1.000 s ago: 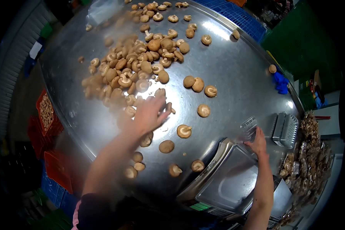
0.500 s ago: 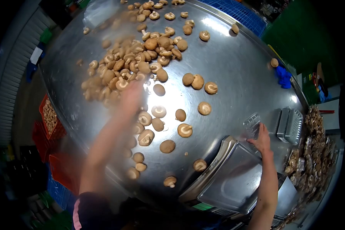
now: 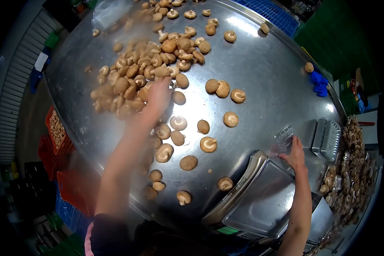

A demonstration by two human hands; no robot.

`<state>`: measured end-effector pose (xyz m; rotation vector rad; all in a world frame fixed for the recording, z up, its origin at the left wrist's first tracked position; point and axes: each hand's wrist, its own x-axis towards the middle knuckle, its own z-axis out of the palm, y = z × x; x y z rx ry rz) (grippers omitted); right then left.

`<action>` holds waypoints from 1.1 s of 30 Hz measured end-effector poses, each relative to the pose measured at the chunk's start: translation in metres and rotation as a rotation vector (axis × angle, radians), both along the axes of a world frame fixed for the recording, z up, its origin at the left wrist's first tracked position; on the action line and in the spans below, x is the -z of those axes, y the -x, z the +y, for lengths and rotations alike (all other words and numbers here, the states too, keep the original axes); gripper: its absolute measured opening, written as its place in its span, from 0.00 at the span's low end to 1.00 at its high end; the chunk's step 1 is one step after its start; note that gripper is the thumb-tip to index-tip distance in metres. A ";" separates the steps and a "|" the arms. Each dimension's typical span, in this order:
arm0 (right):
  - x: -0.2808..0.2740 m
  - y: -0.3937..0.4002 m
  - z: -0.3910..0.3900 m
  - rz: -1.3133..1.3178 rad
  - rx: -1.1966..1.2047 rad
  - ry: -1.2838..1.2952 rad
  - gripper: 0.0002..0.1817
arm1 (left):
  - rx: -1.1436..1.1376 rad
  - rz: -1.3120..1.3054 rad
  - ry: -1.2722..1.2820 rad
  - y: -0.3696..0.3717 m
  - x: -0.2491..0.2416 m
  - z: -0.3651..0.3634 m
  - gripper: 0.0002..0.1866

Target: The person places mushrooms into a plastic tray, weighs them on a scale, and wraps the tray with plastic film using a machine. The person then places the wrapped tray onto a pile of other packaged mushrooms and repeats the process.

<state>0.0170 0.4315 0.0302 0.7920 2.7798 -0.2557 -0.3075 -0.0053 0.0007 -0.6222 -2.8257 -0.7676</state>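
Over the near right edge of a heap of brown shiitake mushrooms point(image 3: 151, 59), my left hand point(image 3: 159, 94) has its fingers curled down among the caps. What those fingers hold, if anything, is hidden. A single mushroom point(image 3: 178, 98) lies just right of that hand. On the right side, my right hand point(image 3: 295, 157) grips a clear plastic tray point(image 3: 284, 133) by its near end, thumb on the left and fingers on the right. The tray is tilted above the steel table point(image 3: 260, 89). Loose mushrooms lie scattered between my two hands, some caps up and some gills up.
A scale with a steel pan point(image 3: 262, 200) stands at the near edge. Nested clear trays point(image 3: 326, 138) sit right of my right hand, beside a pile of packed mushrooms point(image 3: 350, 175). A clear plastic bag point(image 3: 111, 13) lies far left; red crates point(image 3: 74, 187) stand left of the table.
My left hand has shifted slightly right along the heap's edge. A loose mushroom near the front edge has tipped over. The right hand still holds the tray in about the same place.
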 end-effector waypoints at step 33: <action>0.004 -0.002 0.001 -0.001 0.007 -0.019 0.59 | 0.117 0.026 0.097 0.007 0.007 0.011 0.16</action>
